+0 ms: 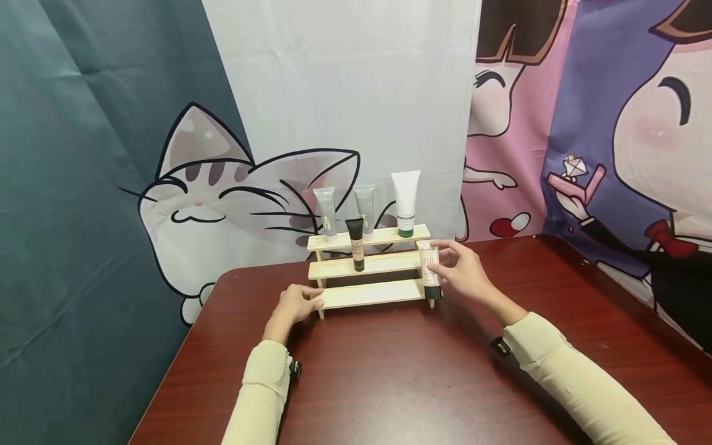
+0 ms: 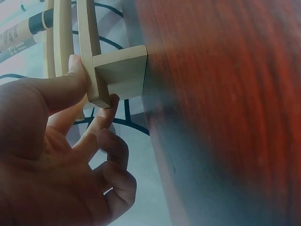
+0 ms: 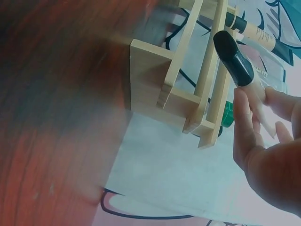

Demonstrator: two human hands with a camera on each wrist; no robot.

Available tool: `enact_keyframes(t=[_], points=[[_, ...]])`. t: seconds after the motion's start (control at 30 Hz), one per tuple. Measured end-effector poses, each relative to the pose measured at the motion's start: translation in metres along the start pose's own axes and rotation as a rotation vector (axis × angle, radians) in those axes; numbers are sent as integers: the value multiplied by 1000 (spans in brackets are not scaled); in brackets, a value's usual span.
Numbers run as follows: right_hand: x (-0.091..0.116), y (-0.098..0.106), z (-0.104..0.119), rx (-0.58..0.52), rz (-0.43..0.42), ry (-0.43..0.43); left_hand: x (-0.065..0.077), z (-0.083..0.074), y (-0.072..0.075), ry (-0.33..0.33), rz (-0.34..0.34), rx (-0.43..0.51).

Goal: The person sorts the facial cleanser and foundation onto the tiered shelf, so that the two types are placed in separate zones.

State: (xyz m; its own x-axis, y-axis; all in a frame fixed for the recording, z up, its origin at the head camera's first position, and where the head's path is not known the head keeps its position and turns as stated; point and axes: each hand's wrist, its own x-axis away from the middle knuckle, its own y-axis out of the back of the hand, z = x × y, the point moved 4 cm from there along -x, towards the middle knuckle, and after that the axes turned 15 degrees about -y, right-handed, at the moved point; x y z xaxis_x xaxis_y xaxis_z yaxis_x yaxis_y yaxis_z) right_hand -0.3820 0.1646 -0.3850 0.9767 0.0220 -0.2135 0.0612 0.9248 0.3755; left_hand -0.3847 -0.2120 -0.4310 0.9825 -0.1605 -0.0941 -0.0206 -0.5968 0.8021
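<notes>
A three-step wooden display stand [image 1: 369,294] stands on the table. At its left end, my left hand [image 1: 295,304] pinches the bottom step, with the thumb [image 2: 70,87] on the step's top face and a finger at its end. My right hand [image 1: 464,272] holds a pale BB cream tube [image 1: 429,266] by its sides, black cap [image 3: 233,59] down, in front of the stand's right end. A foundation tube [image 1: 357,247] with a black top stands on the middle step. Along the top step are two clear grey tubes [image 1: 327,213] and a larger white tube [image 1: 407,201] with a green cap.
The reddish-brown table [image 1: 378,383] extends in front of the stand and to both sides. Close behind the stand hangs a printed cloth backdrop [image 1: 356,93] with a cartoon cat and figures.
</notes>
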Motion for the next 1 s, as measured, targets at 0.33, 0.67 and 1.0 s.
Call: enact_keyframes(t=[0.33,0.67,1.0], points=[[-12,-7,3,-50,-70,13,1,1,1,-5,-1,-2],[-19,-14,12,-55,-133,54,-2,0,0,-11,-5,-12],[-32,-23,17,-85,-148,115,-2,1,0,7,-4,-12]])
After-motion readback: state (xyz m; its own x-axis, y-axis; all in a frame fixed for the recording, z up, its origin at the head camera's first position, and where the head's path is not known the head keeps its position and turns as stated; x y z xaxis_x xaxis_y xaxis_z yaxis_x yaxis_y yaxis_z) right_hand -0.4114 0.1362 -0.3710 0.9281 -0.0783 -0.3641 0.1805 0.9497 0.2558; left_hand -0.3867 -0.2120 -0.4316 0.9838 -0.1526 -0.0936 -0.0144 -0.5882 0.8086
